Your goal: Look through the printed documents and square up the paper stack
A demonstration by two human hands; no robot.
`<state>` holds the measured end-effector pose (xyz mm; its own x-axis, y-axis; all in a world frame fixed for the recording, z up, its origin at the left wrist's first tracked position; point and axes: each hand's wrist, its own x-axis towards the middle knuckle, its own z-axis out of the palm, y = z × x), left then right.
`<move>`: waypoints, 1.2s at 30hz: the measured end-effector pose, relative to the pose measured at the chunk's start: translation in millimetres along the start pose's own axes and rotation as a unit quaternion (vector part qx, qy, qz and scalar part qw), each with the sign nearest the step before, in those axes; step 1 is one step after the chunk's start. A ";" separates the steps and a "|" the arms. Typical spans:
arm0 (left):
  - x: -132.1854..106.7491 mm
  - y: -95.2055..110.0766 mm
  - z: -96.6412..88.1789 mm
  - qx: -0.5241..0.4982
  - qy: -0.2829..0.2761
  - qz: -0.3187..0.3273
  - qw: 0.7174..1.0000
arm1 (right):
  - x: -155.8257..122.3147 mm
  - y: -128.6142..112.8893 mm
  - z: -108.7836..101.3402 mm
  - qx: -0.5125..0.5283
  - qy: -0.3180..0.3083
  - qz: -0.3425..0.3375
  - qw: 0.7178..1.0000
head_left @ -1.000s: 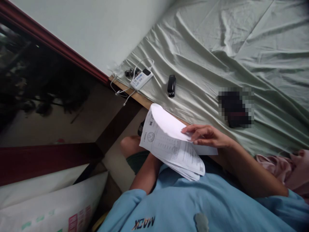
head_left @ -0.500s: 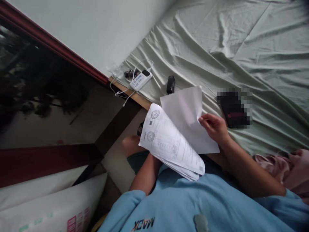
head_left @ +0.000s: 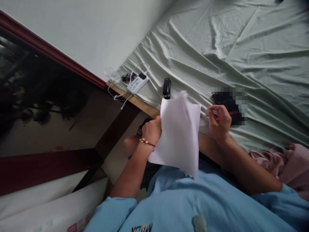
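A sheaf of white papers [head_left: 180, 135] is held upright at the centre of the frame, its blank back turned to the camera. The left edge is gripped by the left hand [head_left: 151, 130], fingers closed around it, a red cord bracelet [head_left: 147, 142] at the wrist. The right hand [head_left: 219, 121] is seen just right of the papers, fingers curled; whether anything is pinched in it cannot be told. A black stapler [head_left: 166, 88] and a white power bank [head_left: 137, 82] lie above on the green bedsheet [head_left: 241, 48].
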<state>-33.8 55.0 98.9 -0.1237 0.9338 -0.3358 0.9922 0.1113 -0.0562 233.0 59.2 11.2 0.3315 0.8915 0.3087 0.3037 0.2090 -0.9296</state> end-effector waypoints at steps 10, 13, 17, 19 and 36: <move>-17.1 -27.1 25.2 -0.408 0.203 0.144 0.879 | 0.1 -3.9 3.4 0.082 -0.116 0.075 0.987; -20.9 -29.6 32.6 -0.477 0.199 0.133 0.846 | 0.3 -7.8 3.9 0.115 -0.167 0.089 0.975; -17.9 -25.9 46.1 -0.588 0.184 0.102 0.781 | 1.6 -17.1 2.5 0.194 -0.177 0.166 0.950; -15.8 -19.4 53.9 -0.631 0.175 0.084 0.751 | 1.3 -19.7 1.4 0.220 -0.188 0.234 0.928; 43.1 6.3 31.7 -0.800 0.039 0.056 0.597 | -2.8 -16.8 -1.3 0.204 -0.204 0.301 0.909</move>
<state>-33.4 85.1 54.2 -0.1167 0.9720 -0.2041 -0.2525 0.1698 0.9526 228.1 52.7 26.1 -0.0555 0.9509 -0.3045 -0.2075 -0.3093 -0.9281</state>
